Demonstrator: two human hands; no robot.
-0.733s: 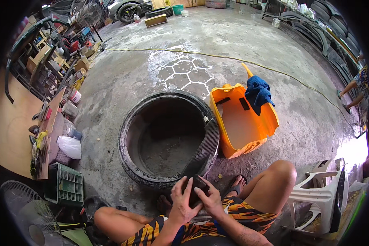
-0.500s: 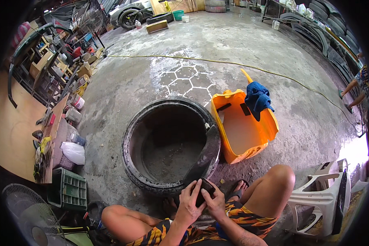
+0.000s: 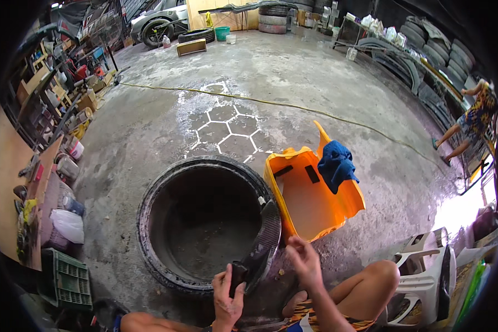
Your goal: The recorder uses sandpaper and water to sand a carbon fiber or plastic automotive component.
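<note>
My left hand is closed around a small dark block at the near rim of a black tyre lying flat on the floor. A curved strip with a dark carbon-fibre weave rests along the tyre's right side, close beside the block. My right hand is raised apart from the left, fingers loosely bent and apart, with nothing visible in them. It is nearest to the near edge of a cut-open orange plastic container, which holds cloudy liquid. A blue cloth hangs over the container's right side.
White stools stand at my right. To the left are a green crate, a white plastic bag and wooden boards. A yellow cord crosses the floor. Another person stands at far right; tyres and a car are farther back.
My hands have come apart: the left keeps the dark block, while the right has let go and moved right toward the orange container. The view has shifted, showing more of the other person.
</note>
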